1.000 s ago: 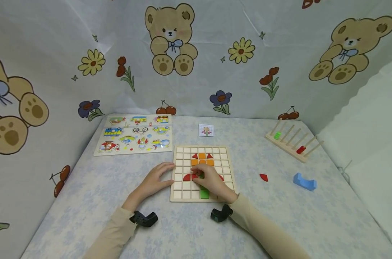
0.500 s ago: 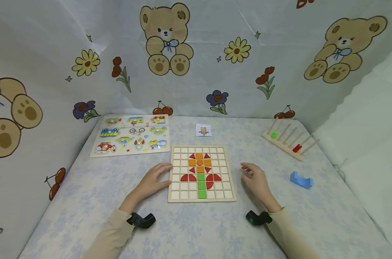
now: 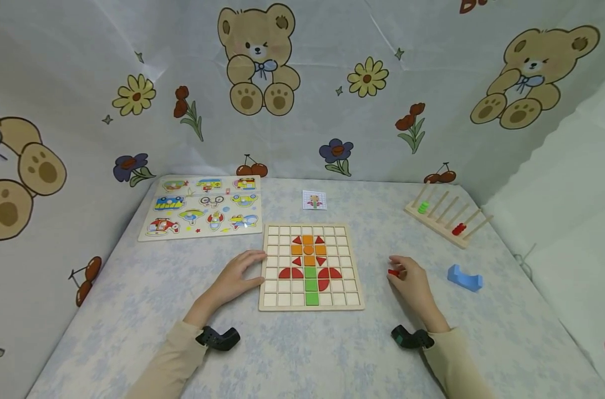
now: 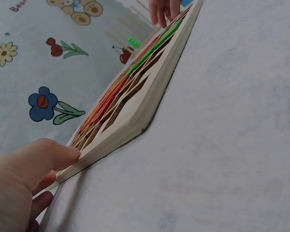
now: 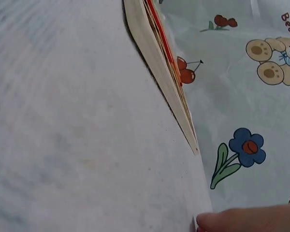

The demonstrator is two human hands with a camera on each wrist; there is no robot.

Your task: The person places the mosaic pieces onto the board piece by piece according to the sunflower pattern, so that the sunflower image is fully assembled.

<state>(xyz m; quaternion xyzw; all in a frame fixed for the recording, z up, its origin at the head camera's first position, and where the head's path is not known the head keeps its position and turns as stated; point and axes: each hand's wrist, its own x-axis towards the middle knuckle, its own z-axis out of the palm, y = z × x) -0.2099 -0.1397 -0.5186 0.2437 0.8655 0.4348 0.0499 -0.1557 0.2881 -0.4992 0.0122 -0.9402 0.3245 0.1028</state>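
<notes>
A square wooden grid board (image 3: pixel 355 285) lies mid-table, with orange squares and an orange disc, red triangles, red quarter-round pieces and a column of green squares set in its cells. At its left edge rests my left hand (image 3: pixel 234 281), fingers and thumb spread apart. The left wrist view shows that thumb (image 4: pixel 53 154) against the wooden rim. To the right of the board, my right hand (image 3: pixel 414 285) pinches a small red piece (image 3: pixel 393 272) between thumb and fingers, low over the table. Most of this piece is hidden by the fingers.
A small pattern card (image 3: pixel 314 200) lies behind the board. At the back left is a vehicle picture puzzle (image 3: pixel 202 208). A peg rack (image 3: pixel 437 224) with green and red beads stands at the back right, and a blue curved block (image 3: pixel 464 278) lies right of my right hand.
My right hand has left the board, moved right and taken hold of the red piece that lay on the table. The left hand stays at the board's edge.
</notes>
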